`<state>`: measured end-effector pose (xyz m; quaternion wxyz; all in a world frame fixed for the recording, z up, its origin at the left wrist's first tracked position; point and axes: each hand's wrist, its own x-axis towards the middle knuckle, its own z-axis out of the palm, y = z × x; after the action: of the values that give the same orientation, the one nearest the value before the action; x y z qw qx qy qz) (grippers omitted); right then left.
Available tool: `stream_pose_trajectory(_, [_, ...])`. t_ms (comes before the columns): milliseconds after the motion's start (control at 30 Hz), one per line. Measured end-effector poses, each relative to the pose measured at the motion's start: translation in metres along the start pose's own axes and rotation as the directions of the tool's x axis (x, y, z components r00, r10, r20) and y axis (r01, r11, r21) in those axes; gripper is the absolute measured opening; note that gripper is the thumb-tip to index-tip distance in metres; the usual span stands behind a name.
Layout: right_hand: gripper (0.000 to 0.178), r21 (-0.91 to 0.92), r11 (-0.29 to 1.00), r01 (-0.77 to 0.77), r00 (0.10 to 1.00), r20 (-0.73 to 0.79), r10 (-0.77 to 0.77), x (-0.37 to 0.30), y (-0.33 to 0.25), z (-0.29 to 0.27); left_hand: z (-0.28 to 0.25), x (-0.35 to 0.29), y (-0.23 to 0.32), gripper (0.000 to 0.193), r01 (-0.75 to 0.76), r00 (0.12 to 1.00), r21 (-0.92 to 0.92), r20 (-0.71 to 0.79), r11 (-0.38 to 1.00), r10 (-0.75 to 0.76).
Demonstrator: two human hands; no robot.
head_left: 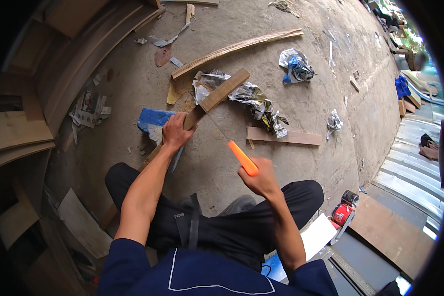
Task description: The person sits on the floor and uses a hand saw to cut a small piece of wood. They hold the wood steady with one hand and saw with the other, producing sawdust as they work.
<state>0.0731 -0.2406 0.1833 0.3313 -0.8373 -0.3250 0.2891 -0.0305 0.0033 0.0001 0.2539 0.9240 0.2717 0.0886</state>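
A brown wooden bar [224, 91] slants up from lower left to upper right in front of me. My left hand [176, 129] is closed over its lower part and presses it down beside a blue-painted block [155, 117]. My right hand [259, 176], slightly blurred, grips a handsaw by its orange handle [243, 158]. From the handle the thin saw blade [218, 127] runs up and left to the bar's near edge, just beyond my left hand. How deep it sits in the wood is not clear.
Crumpled foil-like wrappers [256, 101] lie beyond the bar. A long rough strip of wood [237, 48] and a flat plank [283, 135] rest on the concrete floor. Wooden furniture panels [59, 89] stand at left. Tape rolls [343, 213] are at right, near corrugated metal sheeting [413, 172].
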Motion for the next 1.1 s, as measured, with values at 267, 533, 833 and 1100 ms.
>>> stream_pose_trajectory(267, [0.027,-0.056,0.993,-0.099,0.993,0.058,0.103,0.029,-0.004,-0.027,0.0,0.011,0.005,0.042,0.052,0.999,-0.01,0.007,0.999,-0.052])
stream_pose_trajectory(533, [0.022,0.027,0.998,-0.056,0.998,0.009,0.056,0.01,-0.009,-0.014,0.003,0.007,0.001,0.043,0.002,1.0,-0.017,-0.028,1.0,-0.002])
stream_pose_trajectory(833, [0.026,0.078,0.993,-0.087,0.996,0.043,0.084,0.002,-0.003,-0.013,0.004,0.009,-0.005,0.046,0.019,1.0,0.016,-0.013,1.0,-0.019])
stream_pose_trajectory(1100, [0.028,-0.064,0.998,-0.016,1.0,0.003,0.016,0.047,0.002,0.013,0.008,0.001,0.006,0.047,0.019,1.0,-0.014,-0.024,1.0,-0.019])
